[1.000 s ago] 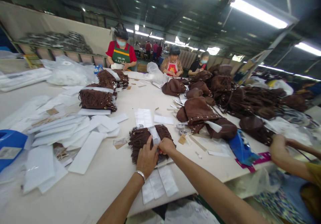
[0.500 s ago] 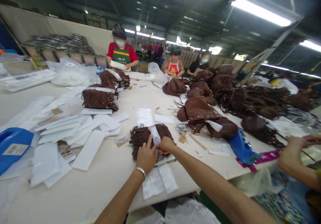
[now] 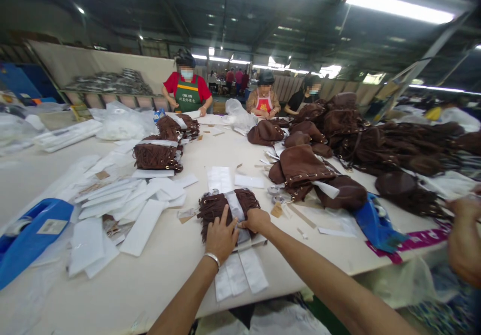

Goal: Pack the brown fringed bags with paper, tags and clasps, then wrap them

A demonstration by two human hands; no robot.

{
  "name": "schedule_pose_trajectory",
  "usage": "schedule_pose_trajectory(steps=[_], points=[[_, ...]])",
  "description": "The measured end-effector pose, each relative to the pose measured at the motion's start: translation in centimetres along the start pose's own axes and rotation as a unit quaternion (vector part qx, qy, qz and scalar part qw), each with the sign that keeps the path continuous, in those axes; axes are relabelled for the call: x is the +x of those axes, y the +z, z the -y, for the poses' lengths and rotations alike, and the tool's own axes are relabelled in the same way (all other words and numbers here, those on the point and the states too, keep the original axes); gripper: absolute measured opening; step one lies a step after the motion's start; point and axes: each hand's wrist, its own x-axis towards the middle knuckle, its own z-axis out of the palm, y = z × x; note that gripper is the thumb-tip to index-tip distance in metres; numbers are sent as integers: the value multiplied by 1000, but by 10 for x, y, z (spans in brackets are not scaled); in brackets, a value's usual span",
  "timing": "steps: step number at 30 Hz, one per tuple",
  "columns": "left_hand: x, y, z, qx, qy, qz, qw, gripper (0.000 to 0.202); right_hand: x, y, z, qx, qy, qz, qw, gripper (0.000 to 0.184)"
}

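Resting the left hand (image 3: 221,235) on the brown fringed bundle (image 3: 212,212), spreading the forefinger toward the pale band (image 3: 234,205), gripping nothing; bending the right hand (image 3: 257,221) in from the other side, not making out whether pinching or only pressing. Lying on the bench (image 3: 218,149), that bundle, directly beneath both hands, with white strips (image 3: 253,270) just nearer than the hands. Probably handling soft and squashy, giving under the fingertips; likely weighing little, hardly being fragile. Possibly slipping at the smooth band, tangling at the fringe (image 3: 205,226). So, calling for a hold around both ends or across the banded middle, not by loose strands. Now looking it over: showing dark, dull brown, hanging shaggy left of the hands, gleaming faintly along the band.
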Motion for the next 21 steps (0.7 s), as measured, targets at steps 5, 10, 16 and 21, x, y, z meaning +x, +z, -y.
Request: schedule_pose_trajectory(steps=[5,10,16,21], points=[[-1,-2,-2,-1,6,-22,1000,38,-21,-7,-9,-25,-49,-52,997,41],[0,0,-3,5,12,-24,1000,38,-20,-3,-20,-17,-81,-89,993,33],[3,4,-4,-2,7,-23,1000,39,-1,8,-23,1,-88,-78,993,31],[3,5,-4,-14,7,-14,1000,41,3,-1,-31,45,-115,-100,987,23]])
